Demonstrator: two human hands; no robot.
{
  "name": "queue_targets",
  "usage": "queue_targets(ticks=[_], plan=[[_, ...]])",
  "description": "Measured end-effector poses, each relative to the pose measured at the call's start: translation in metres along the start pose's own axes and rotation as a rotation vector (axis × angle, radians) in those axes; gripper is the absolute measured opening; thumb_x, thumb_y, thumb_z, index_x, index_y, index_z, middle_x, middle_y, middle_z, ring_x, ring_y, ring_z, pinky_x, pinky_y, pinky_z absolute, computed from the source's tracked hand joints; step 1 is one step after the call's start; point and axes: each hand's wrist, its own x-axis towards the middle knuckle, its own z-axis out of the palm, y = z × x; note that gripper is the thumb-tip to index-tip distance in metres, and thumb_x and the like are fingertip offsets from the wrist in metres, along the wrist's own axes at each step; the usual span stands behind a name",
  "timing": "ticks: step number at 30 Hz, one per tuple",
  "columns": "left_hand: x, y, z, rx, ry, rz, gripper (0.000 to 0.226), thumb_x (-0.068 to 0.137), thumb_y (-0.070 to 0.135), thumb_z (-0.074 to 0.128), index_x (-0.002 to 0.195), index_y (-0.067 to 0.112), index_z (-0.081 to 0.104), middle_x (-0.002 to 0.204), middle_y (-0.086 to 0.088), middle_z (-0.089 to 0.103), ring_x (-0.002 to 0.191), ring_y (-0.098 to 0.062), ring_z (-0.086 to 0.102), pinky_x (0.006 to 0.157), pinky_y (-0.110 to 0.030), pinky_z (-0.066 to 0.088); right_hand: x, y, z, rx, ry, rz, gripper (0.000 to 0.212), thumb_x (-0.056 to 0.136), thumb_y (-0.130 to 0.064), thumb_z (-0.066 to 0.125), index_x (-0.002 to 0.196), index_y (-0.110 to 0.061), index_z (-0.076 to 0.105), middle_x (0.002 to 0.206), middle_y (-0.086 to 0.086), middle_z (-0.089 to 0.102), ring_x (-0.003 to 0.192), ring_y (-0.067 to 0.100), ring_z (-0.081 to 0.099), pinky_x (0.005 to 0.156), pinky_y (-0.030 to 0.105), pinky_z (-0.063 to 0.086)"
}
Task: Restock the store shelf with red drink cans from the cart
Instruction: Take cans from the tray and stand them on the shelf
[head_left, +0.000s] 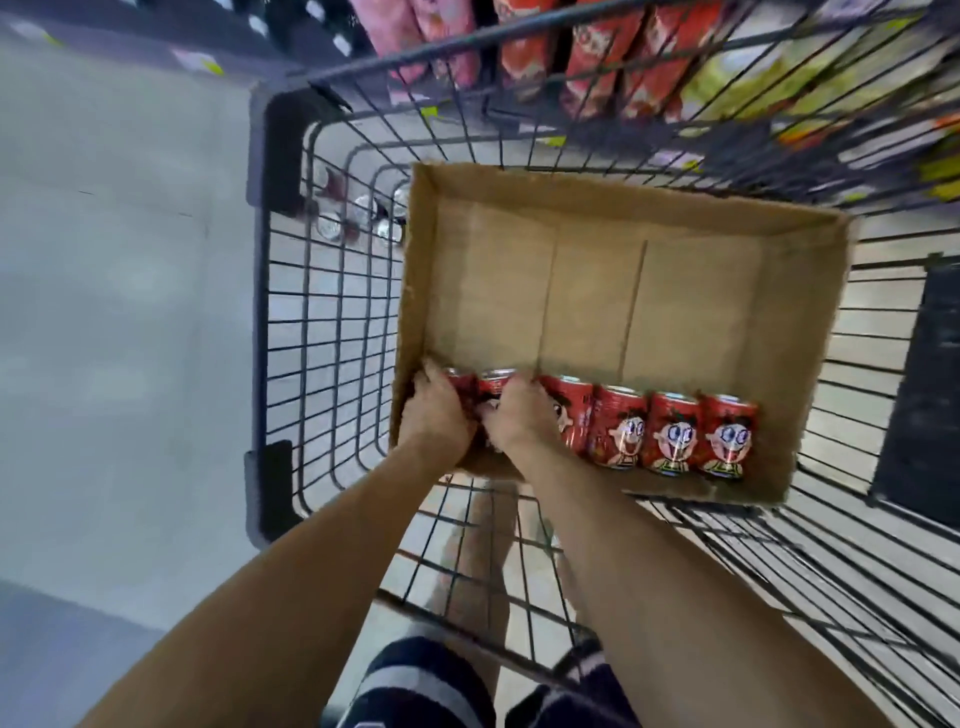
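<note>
Cans: six red cans (670, 434) are stood upright, tops up, rowed along the cardboard tray's (587, 208) near wall.
Left hand (436, 415): fingers curled over the endmost can.
Right hand (519, 413): fingers clamped on the next can.
Cart (332, 322): tray held inside.

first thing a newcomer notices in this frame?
Probably the row of red cans with cartoon faces, lined along the near wall of a mostly bare cardboard tray sitting in the wire cart. Next, both hands at the row's left end: the left hand and right hand each curl round a can there. A few more cans lie lower down in the cart's far left corner.
</note>
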Motion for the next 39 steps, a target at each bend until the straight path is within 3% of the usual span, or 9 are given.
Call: queue_targets(ticks=[6,10,13,15,21,25,28,34,39], plan=[[-0.010,-0.001,-0.016,-0.140,0.057,0.017,0.074,0.077,0.027,0.076,0.136,0.007,0.036,0.130,-0.014,0.051,0.118,-0.034,0.054,0.100,-0.042,0.045,-0.021,0.008,-0.021,0.087,0.018,-0.035,0.056,0.082,-0.030,0.079,0.125,-0.005,0.053,0.120,0.014,0.065,0.110,0.030,0.063,0.090,0.030,0.048],[-0.051,0.003,-0.048,-0.337,0.111,0.087,0.068,0.067,0.016,0.085,0.125,0.011,0.049,0.114,-0.006,0.061,0.101,-0.023,0.059,0.085,-0.027,0.045,-0.061,0.023,-0.053,0.159,0.033,-0.107,0.046,0.084,-0.022,0.077,0.122,-0.010,0.054,0.104,0.005,0.064,0.075,0.012,0.063,0.060,0.007,0.041],[-0.084,0.002,-0.072,-0.441,0.114,0.112,0.064,0.063,0.007,0.086,0.113,0.018,0.049,0.100,0.001,0.061,0.087,-0.015,0.057,0.072,-0.022,0.044,-0.087,0.026,-0.075,0.144,0.066,-0.153,0.053,0.080,-0.026,0.080,0.125,-0.013,0.055,0.114,0.008,0.069,0.104,0.024,0.065,0.087,0.026,0.049],[-0.103,-0.002,-0.082,-0.473,0.148,0.123,0.074,0.058,0.004,0.088,0.120,0.018,0.050,0.102,0.002,0.060,0.091,-0.016,0.060,0.080,-0.028,0.052,-0.103,0.026,-0.088,0.166,0.078,-0.174,0.055,0.080,-0.026,0.080,0.126,-0.014,0.053,0.117,0.009,0.068,0.109,0.028,0.063,0.094,0.033,0.050],[-0.174,0.004,-0.100,-0.510,0.283,0.193,0.065,0.058,0.006,0.089,0.105,0.022,0.047,0.094,0.004,0.059,0.085,-0.016,0.057,0.074,-0.024,0.042,-0.156,0.027,-0.127,0.190,0.165,-0.281,0.049,0.082,-0.024,0.077,0.121,-0.011,0.051,0.116,0.011,0.065,0.106,0.029,0.062,0.081,0.029,0.045],[-0.224,0.005,-0.106,-0.554,0.362,0.236,0.085,0.055,0.011,0.090,0.128,0.015,0.048,0.101,0.004,0.059,0.093,-0.019,0.060,0.084,-0.026,0.047,-0.195,0.025,-0.142,0.190,0.240,-0.395,0.052,0.076,-0.032,0.079,0.119,-0.013,0.057,0.113,0.010,0.068,0.104,0.029,0.065,0.080,0.029,0.047],[-0.247,0.004,-0.112,-0.574,0.436,0.267,0.089,0.048,0.016,0.091,0.127,0.016,0.050,0.104,0.002,0.064,0.096,-0.021,0.065,0.090,-0.033,0.051,-0.219,0.024,-0.156,0.195,0.261,-0.465,0.053,0.077,-0.030,0.080,0.120,-0.012,0.053,0.114,0.010,0.067,0.105,0.028,0.063,0.078,0.026,0.043],[-0.320,-0.003,-0.144,-0.674,0.620,0.331,0.082,0.059,0.014,0.089,0.130,0.011,0.047,0.101,0.005,0.059,0.093,-0.016,0.060,0.077,-0.025,0.043,-0.286,0.006,-0.186,0.176,0.303,-0.668,0.053,0.079,-0.027,0.080,0.123,-0.019,0.051,0.110,0.005,0.066,0.099,0.023,0.062,0.079,0.027,0.045],[-0.360,-0.030,-0.184,-0.780,0.745,0.316,0.089,0.061,0.015,0.090,0.135,0.011,0.042,0.107,0.006,0.056,0.096,-0.013,0.056,0.080,-0.024,0.042,-0.337,-0.037,-0.198,0.111,0.293,-0.840,0.059,0.080,-0.032,0.081,0.129,-0.022,0.050,0.117,0.002,0.066,0.108,0.024,0.064,0.093,0.038,0.052]])
